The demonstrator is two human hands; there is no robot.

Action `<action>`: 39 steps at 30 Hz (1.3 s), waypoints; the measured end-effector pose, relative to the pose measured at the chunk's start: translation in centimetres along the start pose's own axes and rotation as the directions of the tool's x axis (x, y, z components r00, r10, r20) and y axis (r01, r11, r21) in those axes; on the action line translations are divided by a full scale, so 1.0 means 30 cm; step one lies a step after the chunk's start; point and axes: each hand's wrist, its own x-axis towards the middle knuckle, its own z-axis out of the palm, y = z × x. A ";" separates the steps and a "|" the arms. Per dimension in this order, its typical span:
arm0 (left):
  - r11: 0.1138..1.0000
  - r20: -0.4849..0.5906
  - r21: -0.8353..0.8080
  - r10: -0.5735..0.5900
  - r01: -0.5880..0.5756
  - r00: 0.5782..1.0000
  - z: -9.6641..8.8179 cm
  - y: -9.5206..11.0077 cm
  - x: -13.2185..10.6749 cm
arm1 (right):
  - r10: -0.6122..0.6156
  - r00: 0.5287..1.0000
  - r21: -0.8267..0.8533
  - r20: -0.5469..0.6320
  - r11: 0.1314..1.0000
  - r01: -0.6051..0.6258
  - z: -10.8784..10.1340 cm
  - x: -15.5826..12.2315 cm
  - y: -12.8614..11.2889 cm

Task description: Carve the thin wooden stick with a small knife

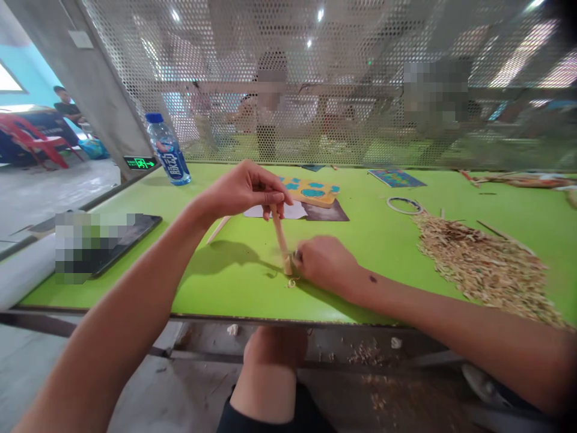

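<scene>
My left hand (246,189) pinches the upper end of a pale wooden stick (280,237), which stands tilted with its lower end on the green table (234,276). My right hand (322,261) is closed at the stick's lower end, pressed against the table; what it holds there is hidden by the fingers. A small curl of shaving (291,282) lies just below the stick's tip. Another thin stick (219,230) lies on the table under my left wrist.
A large heap of wood shavings (478,264) covers the right side. A water bottle (167,150) stands at the back left, a dark tablet (121,237) lies left. Patterned boards (311,191), a ring (404,205) and a perforated metal screen (315,78) lie behind.
</scene>
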 end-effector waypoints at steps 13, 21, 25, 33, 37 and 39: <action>0.969 0.017 -0.245 -0.013 0.017 1.000 0.026 -0.040 0.014 | 0.066 0.996 0.034 -0.063 0.997 -0.064 0.000 0.037 0.012; 0.842 0.113 -0.525 -0.074 0.123 0.991 0.060 -0.048 0.022 | 0.047 0.995 0.087 -0.090 0.995 -0.039 0.014 0.030 0.002; 0.835 0.156 -0.531 -0.072 0.145 0.985 0.045 -0.039 0.015 | 0.020 0.999 0.067 -0.042 0.998 -0.017 0.004 0.018 -0.003; 0.804 0.194 -0.573 -0.056 0.159 0.979 0.015 -0.072 0.007 | -0.041 0.998 -0.074 0.056 0.996 0.046 -0.004 -0.003 -0.001; 0.808 0.215 -0.565 -0.052 0.168 0.975 0.007 -0.084 0.003 | -0.060 0.993 -0.103 0.105 0.992 0.071 -0.017 -0.007 0.001; 0.808 0.220 -0.564 -0.050 0.168 0.974 0.009 -0.083 0.003 | -0.065 0.989 -0.118 0.132 0.990 0.081 -0.025 -0.009 0.001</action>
